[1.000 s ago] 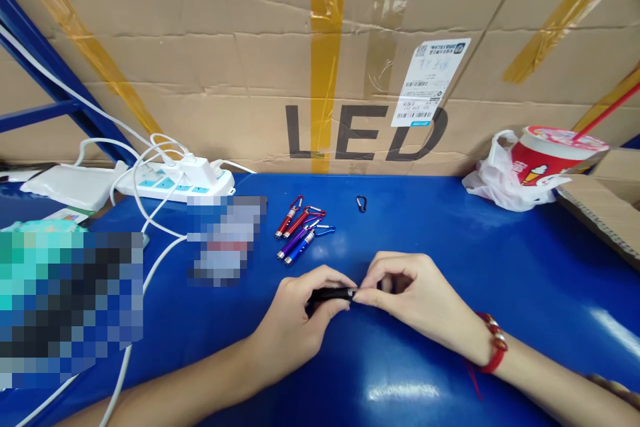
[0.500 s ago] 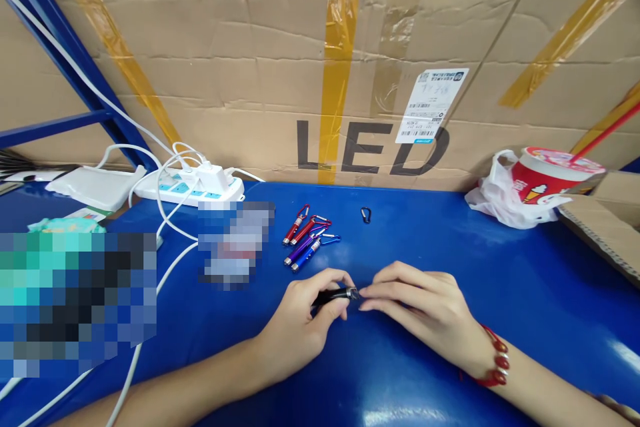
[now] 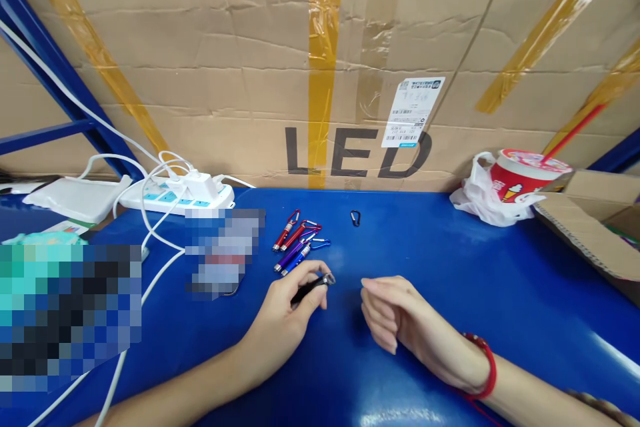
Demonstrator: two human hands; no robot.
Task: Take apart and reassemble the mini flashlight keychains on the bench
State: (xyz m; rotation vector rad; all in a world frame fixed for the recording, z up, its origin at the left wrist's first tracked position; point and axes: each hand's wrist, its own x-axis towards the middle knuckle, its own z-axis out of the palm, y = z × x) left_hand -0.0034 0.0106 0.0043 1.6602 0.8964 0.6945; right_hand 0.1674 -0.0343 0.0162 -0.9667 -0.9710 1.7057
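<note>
My left hand [image 3: 285, 310] is wrapped around a slim black penlight [image 3: 306, 289]. Its silvery end [image 3: 327, 279] sticks out past the fingertips, pointing right. To the right, apart from the penlight, my right hand [image 3: 400, 313] is turned with its fingers curled in and the thumb along the top. Whatever lies inside those fingers, if anything, is hidden. Just beyond my left hand lie two red penlights [image 3: 290, 235], a purple penlight [image 3: 291, 255] and a blue penlight [image 3: 297, 260], with small carabiners attached. A loose black carabiner [image 3: 355, 218] rests farther back on the blue table [image 3: 425, 233].
A phone [image 3: 227, 253], partly blurred out, lies left of the penlights. Behind it sits a white power strip [image 3: 180, 197] with cables trailing toward me. At right stand a red cup [image 3: 520, 180] with a straw, a white plastic bag [image 3: 480, 197] and an open cardboard box [image 3: 585, 233].
My right hand has drawn away from the penlight's end, rotated and curled its fingers. My left hand still grips the penlight. The whole view has shifted slightly.
</note>
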